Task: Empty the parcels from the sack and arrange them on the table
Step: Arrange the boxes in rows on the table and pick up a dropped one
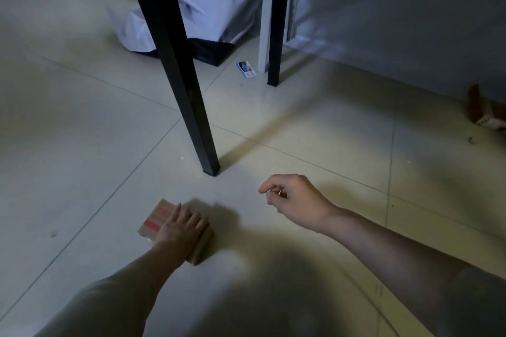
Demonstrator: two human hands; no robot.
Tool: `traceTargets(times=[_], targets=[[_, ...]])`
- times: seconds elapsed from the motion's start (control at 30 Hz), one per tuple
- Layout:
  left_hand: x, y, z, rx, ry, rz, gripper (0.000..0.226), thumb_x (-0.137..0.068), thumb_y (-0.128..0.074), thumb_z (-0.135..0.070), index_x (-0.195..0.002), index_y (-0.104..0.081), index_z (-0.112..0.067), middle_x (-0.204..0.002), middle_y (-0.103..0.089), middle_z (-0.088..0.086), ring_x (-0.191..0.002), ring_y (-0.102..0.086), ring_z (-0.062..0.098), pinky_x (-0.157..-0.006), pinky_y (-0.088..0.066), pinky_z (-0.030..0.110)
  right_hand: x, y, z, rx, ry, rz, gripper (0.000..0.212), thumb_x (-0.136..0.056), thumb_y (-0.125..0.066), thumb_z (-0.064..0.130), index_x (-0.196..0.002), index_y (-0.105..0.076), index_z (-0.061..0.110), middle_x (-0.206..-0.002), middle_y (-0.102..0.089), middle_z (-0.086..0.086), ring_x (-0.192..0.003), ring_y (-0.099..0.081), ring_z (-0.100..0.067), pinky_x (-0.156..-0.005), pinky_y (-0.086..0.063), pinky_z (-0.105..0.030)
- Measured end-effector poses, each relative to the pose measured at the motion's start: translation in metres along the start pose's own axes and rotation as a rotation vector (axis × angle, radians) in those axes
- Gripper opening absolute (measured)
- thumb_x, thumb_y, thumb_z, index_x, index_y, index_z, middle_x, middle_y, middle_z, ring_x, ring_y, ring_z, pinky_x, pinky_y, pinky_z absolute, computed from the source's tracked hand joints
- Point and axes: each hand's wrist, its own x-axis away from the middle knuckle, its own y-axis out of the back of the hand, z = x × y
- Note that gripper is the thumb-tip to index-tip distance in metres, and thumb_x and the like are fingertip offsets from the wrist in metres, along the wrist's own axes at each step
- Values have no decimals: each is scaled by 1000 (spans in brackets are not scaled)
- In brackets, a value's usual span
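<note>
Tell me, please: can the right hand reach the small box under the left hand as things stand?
Probably yes. The right hand hangs beside the box over bare floor, nothing between them. But the left hand lies on top, leaving only the box's edges free.

Two bare forearms, uncovered from wrist up toward the elbow. Left hand [182, 230] and right hand [297, 204] without gloves, watch or bracelet. Near the lower right edge, a greyish short sleeve [482, 306] over the right upper arm. Dim light; fabric detail too dark to tell.
</note>
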Motion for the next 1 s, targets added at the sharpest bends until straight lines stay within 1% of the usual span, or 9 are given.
traceTargets(times=[0.07,0.17,0.27,0.33,0.47,0.6,0.73,0.87,1.0], targets=[[0,3,4,130,32,-39,104,-72,-79,-40,-152,-15,-22,-154,-30,7,-143,-26,33,-121,-14,54,-5,8,4,-7,-3,-3,31,-91,-58,11,-84,-66,41,-78,-63,12,-65,-58,-14,-64,-47,-24],[29,45,17,620,190,-165,100,-53,-77,-56,-136,-28,-31,-129,-47,-7,-116,-49,17,-94,-48,37,2,33,32,-22,-31,12,31,-91,-59,12,-83,-66,41,-80,-63,11,-65,-59,-14,-61,-44,-21],[76,122,41,1263,191,-128,82,-59,-87,-45,-125,-40,-31,-118,-50,-12,-105,-54,10,-83,-46,27,22,70,83,-13,-44,42,22,-93,-61,17,-91,-70,38,-89,-65,11,-71,-62,-10,-68,-49,-22],[114,175,60,1596,180,-63,70,-67,-88,-30,-123,-47,-25,-116,-56,-5,-105,-57,15,-80,-50,25,38,101,125,16,-38,59,16,-93,-62,20,-102,-72,29,-98,-68,9,-84,-65,-12,-78,-53,-25],[196,273,97,1936,130,92,37,-85,-72,-30,-119,-64,-17,-119,-66,10,-112,-62,28,-90,-54,37,76,176,217,50,-56,116,32,-91,-66,32,-122,-63,27,-112,-61,9,-95,-62,-13,-88,-52,-31],[285,365,129,1964,100,228,48,-83,-69,-42,-123,-64,-17,-123,-65,12,-116,-61,31,-98,-53,43,122,247,312,78,-64,281,62,-88,-69,46,-142,-45,29,-134,-49,10,-119,-51,-9,-88,-42,-23],[374,441,152,1847,56,247,62,-75,-76,-49,-128,-60,-22,-123,-66,8,-114,-63,26,-97,-54,42,167,290,387,117,-66,445,57,-86,-68,52,-137,-52,31,-134,-53,6,-113,-56,-9,-84,-46,-24],[443,530,171,1808,-26,-30,66,-65,-81,-46,-122,-63,-19,-116,-68,6,-109,-65,24,-91,-56,41,205,335,452,-111,-84,394,45,-95,-50,59,-115,-63,22,-113,-67,-7,-101,-67,-22,-85,-56,-40],[469,614,162,1599,85,-532,89,-49,-92,-39,-126,-51,-23,-117,-61,-1,-108,-61,15,-88,-56,32,234,389,495,-524,-230,238,54,-90,-38,73,-114,-66,33,-117,-68,-3,-105,-65,-25,-83,-60,-49]])
